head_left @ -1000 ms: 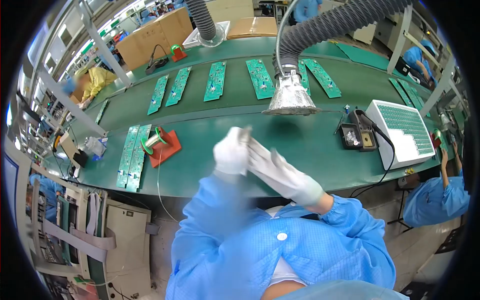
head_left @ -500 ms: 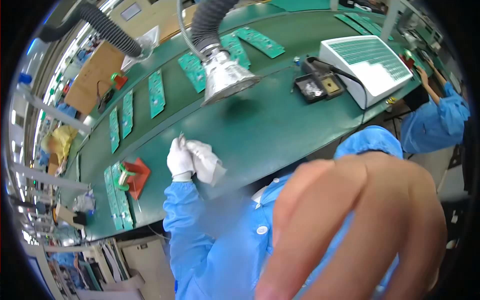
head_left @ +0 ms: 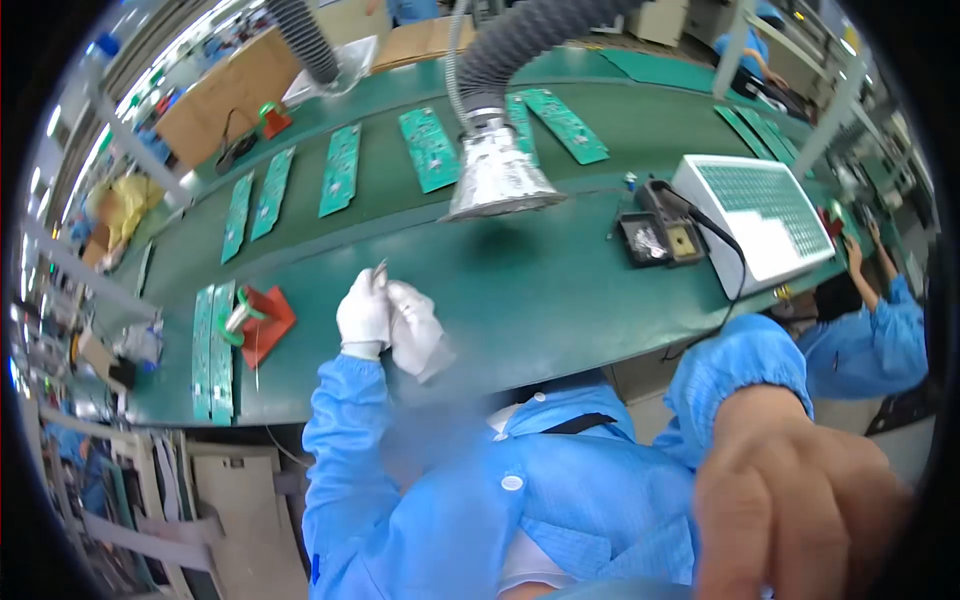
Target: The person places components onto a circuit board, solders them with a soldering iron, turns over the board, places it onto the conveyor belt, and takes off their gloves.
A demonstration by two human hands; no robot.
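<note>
My left hand [head_left: 363, 318], in a white glove, is closed above the front part of the green bench. A limp white glove [head_left: 420, 340] hangs from its fingers on the right side. A thin metal tip [head_left: 380, 268] sticks up from the same grip; its kind is too small to tell. Bare and raised close to the camera, my right hand [head_left: 800, 490] fills the lower right. Its fingers point down, bent and blurred, and their tips run out of view, so I cannot see whether they hold anything.
Several green circuit boards [head_left: 341, 170] lie along the far strip. A red stand with a solder spool [head_left: 265, 325] sits beside two boards [head_left: 213, 350]. A fume extraction hood [head_left: 500, 180] hangs over the bench. At right are a soldering iron holder [head_left: 665, 225], a white tray [head_left: 755, 220] and a co-worker [head_left: 870, 335].
The view has shifted, so the bench appears more level. My right hand has moved down and right in view, its fingers closer together. My left hand keeps its grip on the white glove.
</note>
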